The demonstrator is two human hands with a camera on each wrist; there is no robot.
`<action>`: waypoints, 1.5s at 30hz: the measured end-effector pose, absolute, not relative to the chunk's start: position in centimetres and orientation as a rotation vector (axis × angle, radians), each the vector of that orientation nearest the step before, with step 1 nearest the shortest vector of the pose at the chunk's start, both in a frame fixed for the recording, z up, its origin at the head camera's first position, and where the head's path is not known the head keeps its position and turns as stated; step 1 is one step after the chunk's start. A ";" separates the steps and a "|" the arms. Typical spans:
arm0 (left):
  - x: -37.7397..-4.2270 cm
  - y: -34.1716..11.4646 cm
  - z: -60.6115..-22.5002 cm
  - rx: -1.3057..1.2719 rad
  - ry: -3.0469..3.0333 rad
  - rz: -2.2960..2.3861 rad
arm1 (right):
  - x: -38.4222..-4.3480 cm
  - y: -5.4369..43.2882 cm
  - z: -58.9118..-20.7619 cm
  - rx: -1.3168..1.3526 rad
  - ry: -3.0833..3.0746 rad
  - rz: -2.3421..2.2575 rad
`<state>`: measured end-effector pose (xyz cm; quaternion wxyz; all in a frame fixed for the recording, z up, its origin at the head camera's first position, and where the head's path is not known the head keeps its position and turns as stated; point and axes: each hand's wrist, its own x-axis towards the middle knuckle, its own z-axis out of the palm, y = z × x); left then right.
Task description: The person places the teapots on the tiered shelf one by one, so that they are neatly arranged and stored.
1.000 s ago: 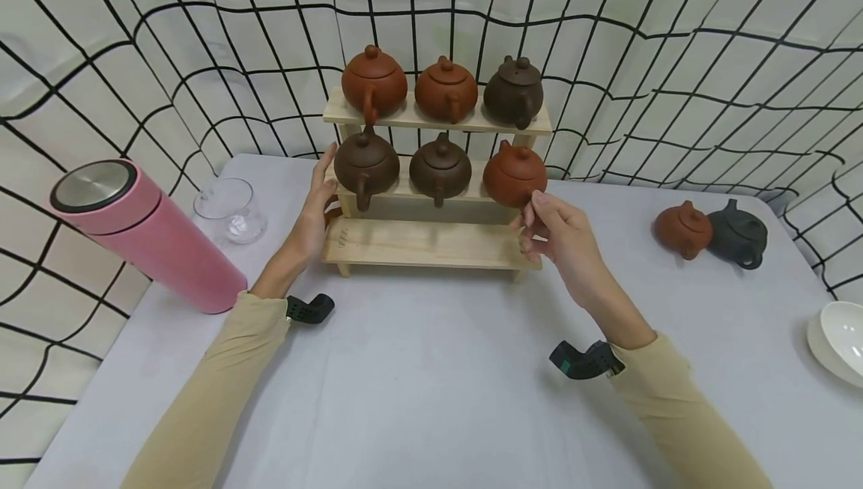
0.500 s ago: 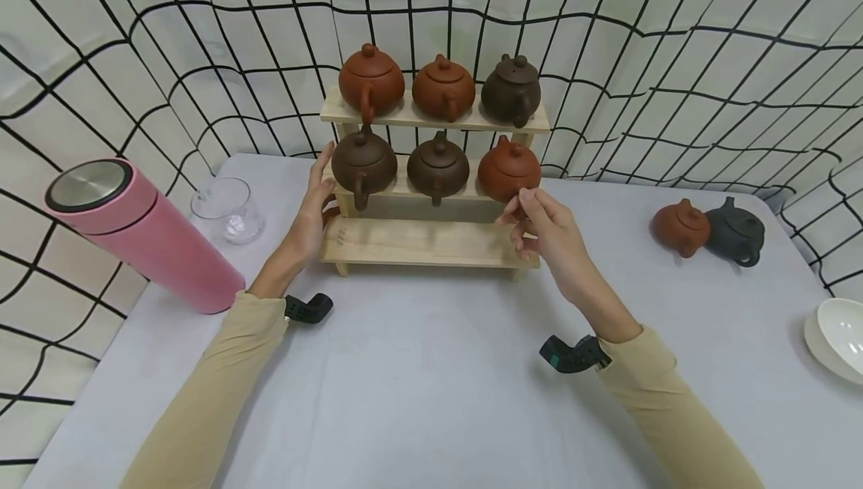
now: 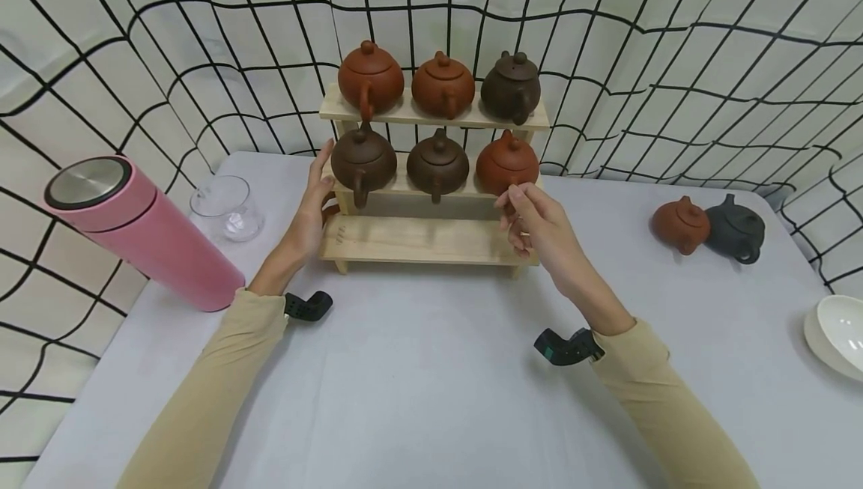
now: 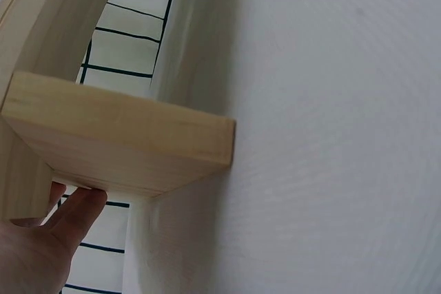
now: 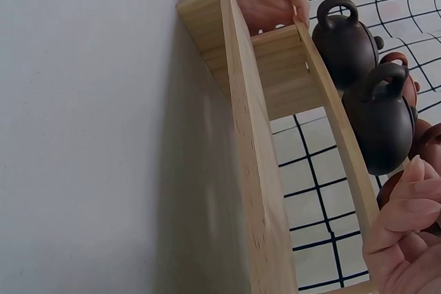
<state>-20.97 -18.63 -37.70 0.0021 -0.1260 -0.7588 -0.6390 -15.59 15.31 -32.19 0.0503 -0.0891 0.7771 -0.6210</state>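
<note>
A three-tier wooden rack [image 3: 418,238] carries small teapots on its top and middle shelves. At the middle shelf's right end sits a reddish-brown teapot [image 3: 507,158]; my right hand [image 3: 544,228] pinches its front-facing handle between thumb and index finger. Beside it stand a dark brown teapot [image 3: 437,163] and another dark brown teapot [image 3: 364,159]. My left hand [image 3: 309,212] rests against the rack's left side, fingers extended; the left wrist view shows its fingers [image 4: 81,213] touching the wood. The top shelf holds two reddish teapots [image 3: 371,79] and a dark one [image 3: 510,88].
A pink thermos [image 3: 148,234] and a clear glass cup [image 3: 229,208] stand at left. On the right, a reddish teapot [image 3: 679,225] touches a dark grey teapot [image 3: 736,229]. A white bowl [image 3: 836,335] is at the right edge. Black grid lines mark the white backdrop [image 3: 607,47].
My right hand has moved a little left, and the reddish-brown teapot has shifted slightly left with it, its handle now facing front. My left hand has stayed at the rack's side.
</note>
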 end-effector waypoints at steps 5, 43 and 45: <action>-21.0 -18.5 -37.7 -0.395 -2.354 -2.032 | -15.7 15.4 -32.0 -0.275 2.367 -1.881; -21.0 -18.7 -38.0 -0.389 -2.327 -2.057 | -12.3 34.9 -35.5 0.156 2.325 -2.120; -21.0 -18.7 -37.9 -0.395 -2.339 -2.041 | -12.0 36.1 -35.7 0.261 2.315 -2.131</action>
